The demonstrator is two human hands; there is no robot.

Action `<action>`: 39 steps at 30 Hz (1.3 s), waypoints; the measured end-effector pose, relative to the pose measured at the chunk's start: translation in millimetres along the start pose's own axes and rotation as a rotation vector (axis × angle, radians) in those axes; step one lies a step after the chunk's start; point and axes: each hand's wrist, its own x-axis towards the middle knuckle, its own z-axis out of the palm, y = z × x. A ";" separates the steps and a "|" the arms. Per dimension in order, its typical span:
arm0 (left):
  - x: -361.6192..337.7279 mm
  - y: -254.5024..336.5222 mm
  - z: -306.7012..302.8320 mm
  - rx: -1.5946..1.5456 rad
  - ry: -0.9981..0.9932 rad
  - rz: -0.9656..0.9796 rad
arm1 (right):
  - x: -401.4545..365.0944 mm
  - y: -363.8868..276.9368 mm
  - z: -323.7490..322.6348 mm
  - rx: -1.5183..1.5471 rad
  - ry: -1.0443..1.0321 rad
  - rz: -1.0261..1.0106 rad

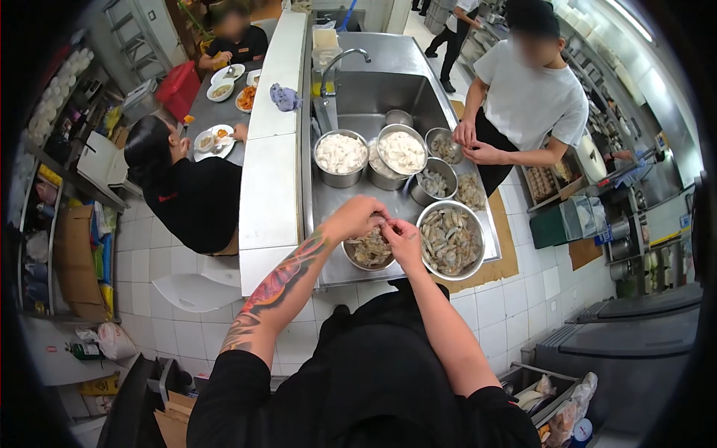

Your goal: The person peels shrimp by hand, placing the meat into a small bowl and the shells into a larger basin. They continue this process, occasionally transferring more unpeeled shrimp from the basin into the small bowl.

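Note:
My left hand (357,218) and my right hand (401,235) meet over a small metal bowl (369,252) of shrimp at the near edge of the steel counter (328,213). Both pinch one shrimp (382,222) between the fingertips. Just right of my right hand sits a larger metal bowl (450,240) full of grey shrimp.
Further back stand two pots of white pieces (340,155) (402,151) and smaller bowls of shrimp (435,181), by the sink (373,97) and faucet (337,63). A person in a white shirt (532,101) works at the counter's right. Two people eat at a table (216,112) on the left.

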 end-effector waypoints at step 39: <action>-4.0 5.5 2.6 -0.141 0.148 -0.317 | 5.0 -3.6 13.2 -0.304 0.024 -0.103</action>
